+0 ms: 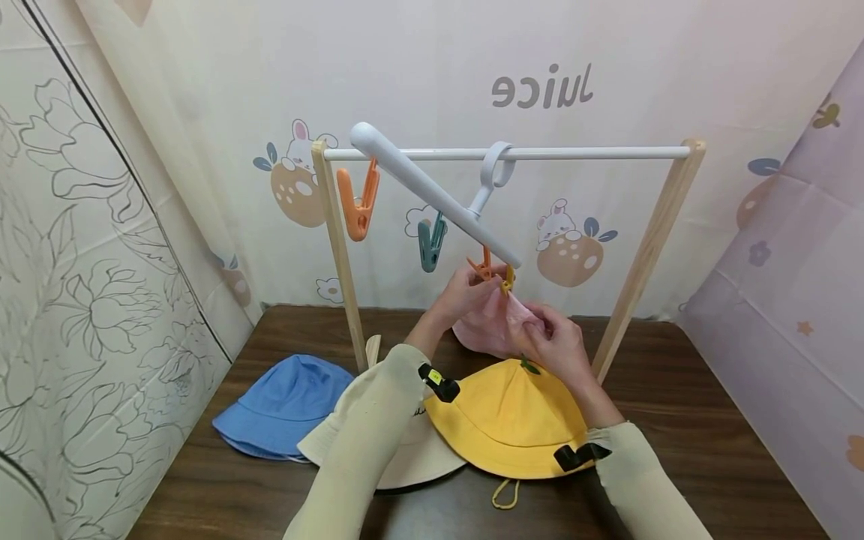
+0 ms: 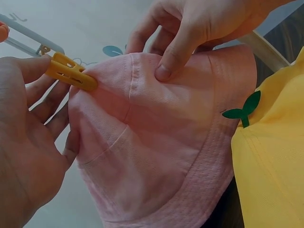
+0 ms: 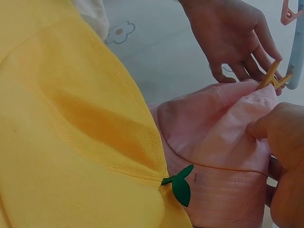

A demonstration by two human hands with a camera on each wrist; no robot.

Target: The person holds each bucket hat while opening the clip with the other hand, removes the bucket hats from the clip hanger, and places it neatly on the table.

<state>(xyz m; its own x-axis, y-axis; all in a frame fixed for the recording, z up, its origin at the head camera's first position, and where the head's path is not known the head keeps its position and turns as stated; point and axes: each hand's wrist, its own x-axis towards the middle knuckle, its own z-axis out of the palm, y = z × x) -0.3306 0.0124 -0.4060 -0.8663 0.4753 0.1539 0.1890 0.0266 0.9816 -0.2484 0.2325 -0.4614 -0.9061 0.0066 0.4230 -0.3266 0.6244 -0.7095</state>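
A pink bucket hat (image 2: 142, 137) hangs by its crown from a yellow clothespin (image 2: 71, 72) at the low end of a white hanger (image 1: 432, 196). My left hand (image 1: 464, 294) pinches that clothespin between thumb and fingers, beside the hat's top. My right hand (image 1: 562, 346) pinches the pink fabric, thumb on the near side and the other fingers partly hidden behind it. The clothespin's tip overlaps the crown cloth. Below the hands, a yellow hat (image 1: 520, 412) with a green leaf tab (image 3: 180, 186) lies on the table, close to the pink brim.
The tilted hanger hooks over a white rail (image 1: 594, 153) on a wooden stand (image 1: 648, 262). Orange (image 1: 359, 202) and teal (image 1: 430, 241) clothespins hang from it, plus another orange clothespin (image 1: 482, 264) near my left hand. A blue hat (image 1: 290, 405) and a cream hat (image 1: 418, 454) lie left on the table (image 1: 715, 450).
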